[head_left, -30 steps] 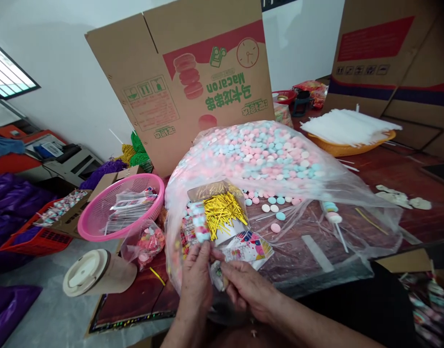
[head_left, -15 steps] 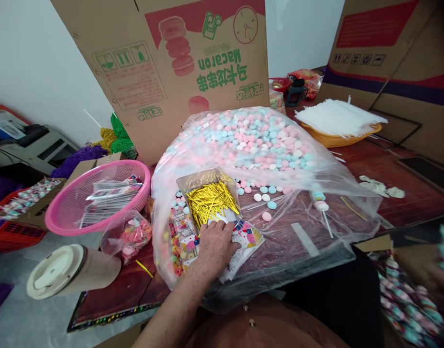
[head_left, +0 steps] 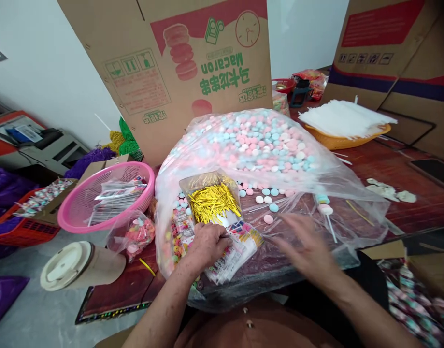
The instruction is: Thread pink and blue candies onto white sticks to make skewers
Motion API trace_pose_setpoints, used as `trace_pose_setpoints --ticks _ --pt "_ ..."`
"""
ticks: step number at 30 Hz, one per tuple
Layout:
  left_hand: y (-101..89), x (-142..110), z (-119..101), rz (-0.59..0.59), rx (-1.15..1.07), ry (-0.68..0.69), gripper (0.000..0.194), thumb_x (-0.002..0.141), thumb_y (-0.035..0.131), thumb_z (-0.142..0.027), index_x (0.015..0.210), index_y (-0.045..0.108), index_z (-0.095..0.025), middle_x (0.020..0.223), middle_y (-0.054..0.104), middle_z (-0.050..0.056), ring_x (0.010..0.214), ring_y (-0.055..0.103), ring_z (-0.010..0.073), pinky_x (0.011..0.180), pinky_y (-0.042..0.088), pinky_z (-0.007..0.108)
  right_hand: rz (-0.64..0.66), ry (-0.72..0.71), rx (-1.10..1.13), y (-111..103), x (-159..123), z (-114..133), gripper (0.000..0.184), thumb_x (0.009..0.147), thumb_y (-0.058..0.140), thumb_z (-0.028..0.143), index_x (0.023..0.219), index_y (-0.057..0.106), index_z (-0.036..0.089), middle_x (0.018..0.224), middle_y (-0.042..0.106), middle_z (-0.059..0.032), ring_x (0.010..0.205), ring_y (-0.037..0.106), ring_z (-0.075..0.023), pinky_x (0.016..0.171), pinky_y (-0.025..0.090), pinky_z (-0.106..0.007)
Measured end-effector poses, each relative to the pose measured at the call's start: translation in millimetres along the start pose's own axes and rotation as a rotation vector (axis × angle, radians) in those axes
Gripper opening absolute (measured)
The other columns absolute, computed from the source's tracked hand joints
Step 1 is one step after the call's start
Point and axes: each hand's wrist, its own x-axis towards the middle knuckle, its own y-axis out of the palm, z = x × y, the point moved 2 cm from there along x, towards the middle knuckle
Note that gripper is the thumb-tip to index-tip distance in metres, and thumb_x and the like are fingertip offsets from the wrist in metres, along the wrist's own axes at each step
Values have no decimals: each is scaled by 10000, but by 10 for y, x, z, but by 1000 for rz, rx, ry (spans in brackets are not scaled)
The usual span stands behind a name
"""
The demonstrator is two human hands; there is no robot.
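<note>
My left hand (head_left: 209,244) is closed at the edge of a stack of printed plastic bags (head_left: 236,251), fingers and thumb pinched together on a bag. Just beyond it, a clear pouch holds gold twist ties (head_left: 214,203). My right hand (head_left: 308,246), blurred by motion, is above the clear plastic sheet with its fingers apart and nothing in them. Loose pink, white and blue candies (head_left: 268,219) lie ahead of it. To its right a wrapped candy skewer (head_left: 325,209) rests on the sheet. A large clear bag of candies (head_left: 250,140) fills the middle.
At left are a pink basket (head_left: 67,212) of flat packets, a lidded cup (head_left: 106,263) and a small candy bag (head_left: 140,232). An orange basket (head_left: 337,140) holds white sticks. A cardboard box (head_left: 203,58) stands behind. Wrapped skewers (head_left: 410,295) fill a box at lower right.
My right hand has come from the box of skewers at lower right to the table, and the skewer it carried is gone from it. My left fingers have drawn together on the bags.
</note>
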Motion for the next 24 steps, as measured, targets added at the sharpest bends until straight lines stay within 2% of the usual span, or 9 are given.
trace_pose_setpoints --ticks 2,4,6,8,11,14,18,21,24 --pt "-66 -50 1 45 -14 91 244 822 496 -343 688 623 -184 677 633 8 678 563 152 685 356 277 218 22 226 421 222 299 383 731 628 272 1094 542 183 1056 595 -94 972 543 -217 808 446 -350" --pt "-91 -100 12 55 -38 142 263 845 456 -330 695 610 -178 684 624 14 679 560 154 662 364 268 336 25 334 710 349 479 90 762 572 191 845 607 187 795 634 -29 762 582 -150 690 453 -267" --pt "-64 -136 37 1 -95 119 224 850 440 -306 768 605 -179 743 632 25 724 568 163 669 383 268 321 42 313 850 386 532 96 782 530 159 708 585 184 692 609 -9 695 563 -131 660 428 -250" --pt "1 -155 60 -107 -193 24 183 833 466 -308 889 584 -180 785 633 30 735 572 166 661 405 266 264 79 245 898 365 524 124 801 504 173 694 567 180 696 601 -16 706 548 -134 659 410 -253" --pt "106 -167 32 -230 -315 -62 180 821 485 -332 867 567 -179 736 620 22 677 566 157 609 421 254 235 124 154 888 328 502 149 817 492 222 684 547 184 686 590 -2 686 529 -119 644 394 -232" --pt "123 -177 -44 -279 -291 50 223 849 441 -332 745 569 -181 697 607 28 674 569 159 610 425 258 230 198 37 695 341 345 274 844 451 332 618 518 193 615 558 26 613 507 -99 593 383 -200" --pt "40 -217 -31 -394 -282 175 216 871 420 -299 792 580 -178 725 613 37 703 575 151 650 439 258 101 478 -257 -9 311 -347 441 891 246 394 588 494 191 557 506 -10 536 462 -123 507 349 -227" --pt "5 -227 9 -431 -309 214 200 876 421 -275 828 588 -177 773 625 45 744 572 149 690 445 265 133 623 -454 -470 201 -940 369 790 415 399 489 489 197 449 455 -13 437 420 -141 454 308 -261" --pt "-15 -207 2 -427 -307 243 207 880 414 -262 837 599 -178 783 630 47 754 564 152 708 442 280 232 601 -537 -539 126 -1243 341 714 499 378 426 507 196 426 485 -33 409 446 -158 452 321 -281"
